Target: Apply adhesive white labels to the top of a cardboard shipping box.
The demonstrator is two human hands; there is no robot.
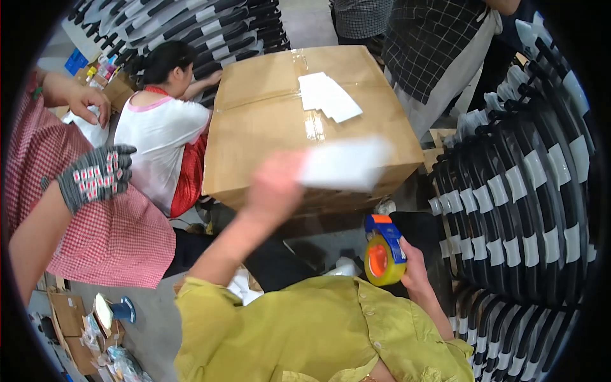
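A large taped cardboard carton (254, 143) stands in front of me. White paper sheets (328, 95) lie overlapping on its top, across the tape seam. My left hand (275, 184), blurred by motion, reaches over the carton's near edge and grips a white sheet of paper (349, 164). Whether it is one sheet or a small stack I cannot tell. Low on the right, beside the carton, my right hand (415, 267) is closed round a blue and orange tape dispenser (385, 248) with a roll of yellowish tape.
Stacked black curved frames with white wrappings (515, 197) rise on the right; more frames (210, 32) stand behind. At left, a person in white (153, 140) crouches by the carton, near someone with a gloved hand (95, 178). Another person (433, 51) stands beyond the carton.
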